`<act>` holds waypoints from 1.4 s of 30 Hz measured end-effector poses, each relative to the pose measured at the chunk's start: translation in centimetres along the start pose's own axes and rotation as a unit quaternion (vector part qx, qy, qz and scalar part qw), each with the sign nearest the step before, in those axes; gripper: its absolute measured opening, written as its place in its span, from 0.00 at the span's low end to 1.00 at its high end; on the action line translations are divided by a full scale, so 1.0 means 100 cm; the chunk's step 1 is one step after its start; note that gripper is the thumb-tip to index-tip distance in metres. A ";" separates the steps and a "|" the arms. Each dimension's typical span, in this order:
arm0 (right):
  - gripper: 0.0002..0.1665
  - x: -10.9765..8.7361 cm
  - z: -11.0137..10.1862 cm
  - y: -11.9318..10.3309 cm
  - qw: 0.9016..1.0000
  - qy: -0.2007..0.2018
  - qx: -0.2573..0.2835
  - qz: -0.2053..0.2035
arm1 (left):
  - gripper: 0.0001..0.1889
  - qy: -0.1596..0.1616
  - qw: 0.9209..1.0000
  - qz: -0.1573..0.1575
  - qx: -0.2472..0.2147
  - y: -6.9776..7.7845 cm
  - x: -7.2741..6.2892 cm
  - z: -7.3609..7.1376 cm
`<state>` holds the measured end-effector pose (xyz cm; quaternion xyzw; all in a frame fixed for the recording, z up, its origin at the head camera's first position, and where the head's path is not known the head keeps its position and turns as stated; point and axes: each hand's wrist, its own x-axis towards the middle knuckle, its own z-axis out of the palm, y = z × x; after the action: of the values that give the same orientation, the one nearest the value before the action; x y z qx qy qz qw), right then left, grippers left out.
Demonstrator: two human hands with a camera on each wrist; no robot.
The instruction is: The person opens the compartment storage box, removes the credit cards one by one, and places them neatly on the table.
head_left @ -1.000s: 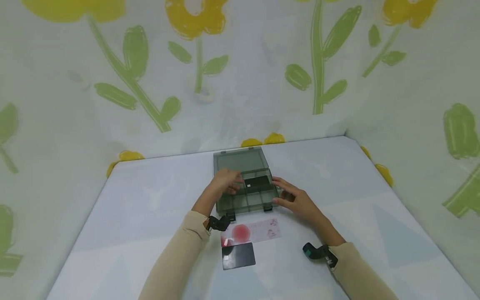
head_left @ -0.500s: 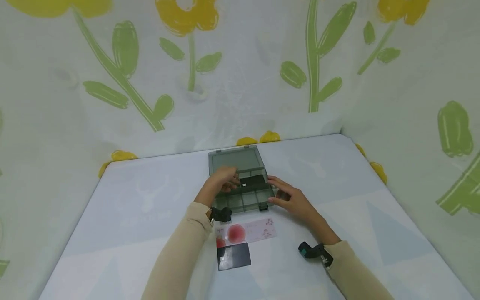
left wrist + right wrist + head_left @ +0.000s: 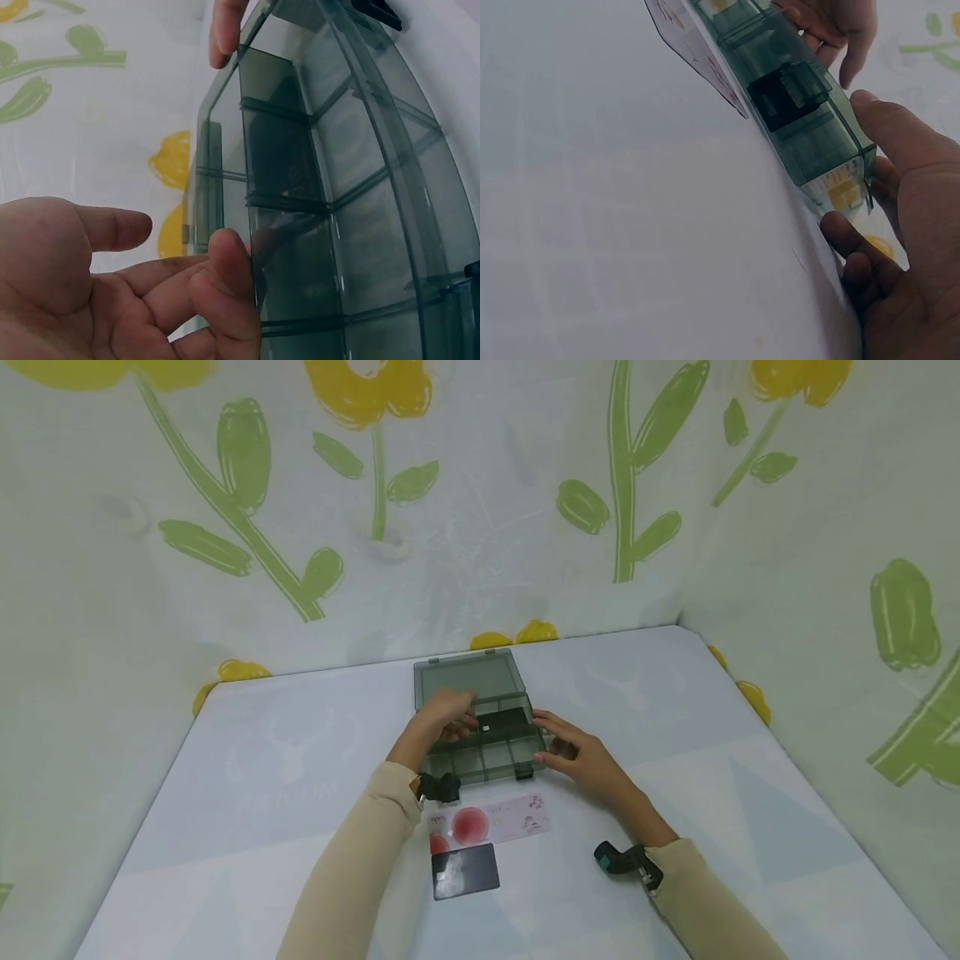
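A translucent green compartment box (image 3: 467, 768) stands on the table with its lid (image 3: 471, 675) folded back. A black piece (image 3: 506, 721) with a small white mark lies across its back row. My left hand (image 3: 442, 718) reaches over the box's left part beside the black piece's end. In the left wrist view, its fingers (image 3: 227, 262) are loosely bent at a compartment wall, thumb apart, holding nothing visible. My right hand (image 3: 585, 764) holds the box's right end between thumb and fingers. In the right wrist view, that thumb (image 3: 889, 124) is right at the upper edge.
In front of the box lies a pale pink paper slip (image 3: 517, 819) with red circles. A black card (image 3: 465, 871) lies nearest me, against the slip's lower left edge. The white table (image 3: 637, 693) meets a flower-print cloth wall (image 3: 480, 552) behind the box.
My left wrist has shifted slightly right over the box and now hides its front left latch. The right hand stays at the box's end. The head view has drifted a little.
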<state>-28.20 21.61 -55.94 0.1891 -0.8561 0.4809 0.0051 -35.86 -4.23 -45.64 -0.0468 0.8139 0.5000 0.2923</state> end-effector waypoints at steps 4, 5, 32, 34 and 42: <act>0.38 0.000 -0.001 -0.001 1.000 0.002 0.001 0.002 | 0.29 -0.001 1.000 -0.006 -0.001 0.001 0.002 0.000; 0.38 0.001 -0.001 0.000 1.000 0.004 0.002 0.000 | 0.29 -0.003 1.000 -0.008 -0.004 0.001 0.002 0.000; 0.36 0.000 0.000 0.005 1.000 0.000 0.019 -0.020 | 0.31 -0.015 1.000 -0.014 0.011 0.003 0.002 0.004; 0.37 0.000 -0.001 0.004 1.000 -0.003 0.018 -0.019 | 0.32 -0.014 1.000 -0.015 0.009 0.003 0.002 0.004; 0.38 0.000 -0.001 0.003 1.000 -0.005 0.017 -0.017 | 0.32 -0.002 1.000 -0.015 0.023 0.004 0.002 0.007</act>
<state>-28.31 21.84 -56.15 0.2063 -0.8446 0.4941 0.0055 -35.83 -3.42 -45.63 -0.0515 0.8237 0.4769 0.3025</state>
